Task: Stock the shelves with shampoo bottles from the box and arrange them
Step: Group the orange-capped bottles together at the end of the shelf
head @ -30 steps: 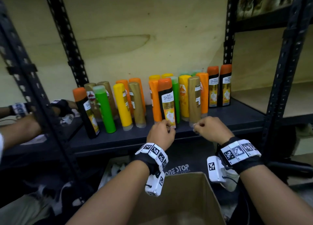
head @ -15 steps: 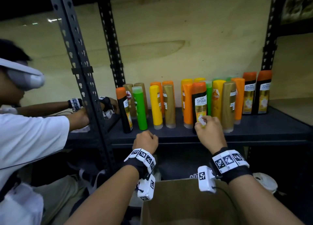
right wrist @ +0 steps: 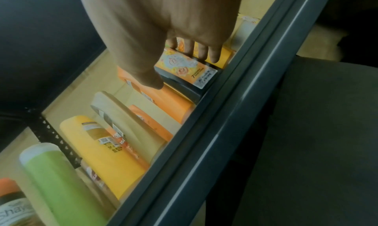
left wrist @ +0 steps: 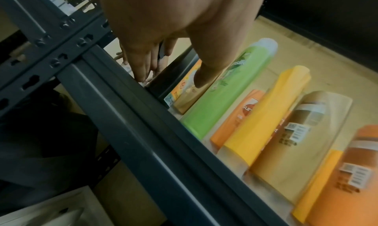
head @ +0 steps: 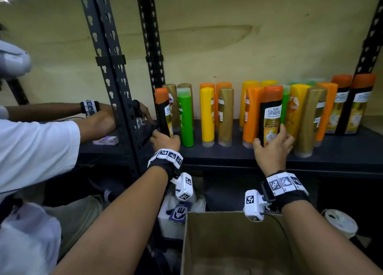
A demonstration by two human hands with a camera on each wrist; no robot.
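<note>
Several shampoo bottles stand in rows on the dark shelf (head: pixel 228 153): orange, yellow, green, gold and black ones. My left hand (head: pixel 165 137) grips the base of the leftmost black bottle with an orange cap (head: pixel 162 109); thumb and fingers lie on either side of this bottle (left wrist: pixel 182 90). My right hand (head: pixel 269 139) holds the base of the black Shayla bottle (head: pixel 270 113) in the front row, thumb on its left, fingers on its right; its flowered label (right wrist: pixel 184 66) shows between them. The open cardboard box (head: pixel 228 243) sits below my arms.
Another person in a white shirt (head: pixel 37 150) works at the neighbouring shelf on the left, hands (head: pixel 143 111) near the black upright post (head: pixel 116 88). White packages (head: pixel 178 214) and a roll (head: pixel 339 223) lie under the shelf. Bare shelf remains along the front edge.
My left hand moved from the shelf's front edge up to the leftmost black bottle and took hold of it. My right hand closed around the Shayla bottle's base. The view shifted left.
</note>
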